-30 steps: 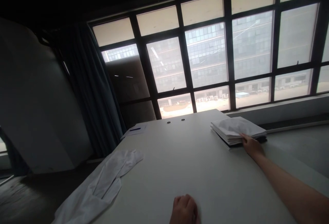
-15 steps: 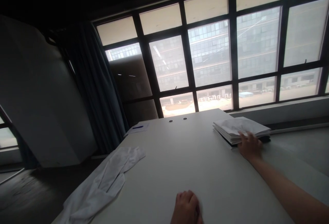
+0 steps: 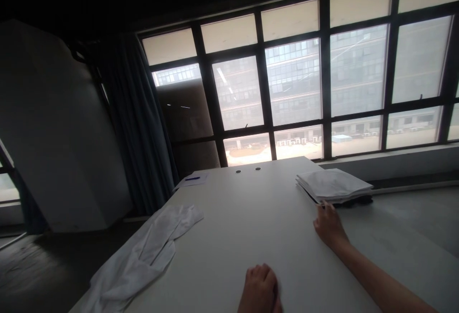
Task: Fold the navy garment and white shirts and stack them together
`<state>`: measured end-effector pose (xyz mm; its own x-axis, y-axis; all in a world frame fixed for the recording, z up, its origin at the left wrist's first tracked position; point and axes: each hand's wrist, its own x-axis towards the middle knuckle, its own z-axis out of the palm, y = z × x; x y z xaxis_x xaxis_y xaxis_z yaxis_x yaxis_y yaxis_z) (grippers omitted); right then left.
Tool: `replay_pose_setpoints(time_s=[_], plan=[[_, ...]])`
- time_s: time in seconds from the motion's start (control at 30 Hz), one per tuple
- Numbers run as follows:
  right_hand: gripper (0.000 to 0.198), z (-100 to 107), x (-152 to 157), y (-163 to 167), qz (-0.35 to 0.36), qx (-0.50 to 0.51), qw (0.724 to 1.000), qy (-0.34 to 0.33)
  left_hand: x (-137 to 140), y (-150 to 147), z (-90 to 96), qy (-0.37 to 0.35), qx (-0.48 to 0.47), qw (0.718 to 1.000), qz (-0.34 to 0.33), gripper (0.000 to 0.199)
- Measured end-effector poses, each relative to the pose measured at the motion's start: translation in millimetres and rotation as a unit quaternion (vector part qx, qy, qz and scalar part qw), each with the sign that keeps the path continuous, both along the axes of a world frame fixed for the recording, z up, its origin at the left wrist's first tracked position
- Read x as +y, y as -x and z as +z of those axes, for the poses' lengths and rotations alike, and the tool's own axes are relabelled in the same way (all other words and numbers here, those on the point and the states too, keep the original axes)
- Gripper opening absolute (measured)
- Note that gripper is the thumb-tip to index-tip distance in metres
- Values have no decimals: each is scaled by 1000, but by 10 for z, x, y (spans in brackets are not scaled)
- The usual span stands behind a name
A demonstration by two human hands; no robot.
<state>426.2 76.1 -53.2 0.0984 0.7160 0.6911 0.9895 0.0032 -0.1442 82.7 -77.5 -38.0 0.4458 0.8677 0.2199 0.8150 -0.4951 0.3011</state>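
A stack of folded white cloth (image 3: 333, 184), with a dark layer showing beneath it, lies at the right side of the table. My right hand (image 3: 329, 223) is at the stack's near edge, fingertips by its lower front corner, fingers loosely bent and apart; whether they touch the cloth is unclear. My left hand (image 3: 258, 288) rests on the white table (image 3: 244, 227) at the bottom middle, fingers curled into a fist, with nothing seen in it. A crumpled white garment (image 3: 147, 255) lies along the table's left edge.
At the far left of the table is a sheet of paper (image 3: 201, 179) with a blue pen (image 3: 192, 178) on it. Two round cable holes (image 3: 258, 169) are near the far edge. Beyond stand tall windows (image 3: 294, 78) and a dark blue curtain (image 3: 132, 126).
My right hand has drawn back from the top of the cloth stack toward me and to the left, down to its near corner. My left hand has stayed put.
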Motion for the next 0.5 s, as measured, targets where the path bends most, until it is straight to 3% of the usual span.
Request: replay_pose_setpoints(time_s=[0.13, 0.3, 0.4, 0.5], plan=[[50, -75, -402, 491, 75, 46, 996, 11, -78, 4, 80, -2, -8, 1000, -2, 35], [41, -211, -1026, 1212, 181, 169, 968, 49, -177, 50, 186, -8, -40, 999, 29, 37], [45, -223, -1343, 1511, 248, 183, 948, 75, -199, 232, 337, 19, -49, 998, -32, 41], [45, -97, -1506, 1588, 297, 180, 930, 118, -172, 600, 582, 77, -36, 989, -125, 44]])
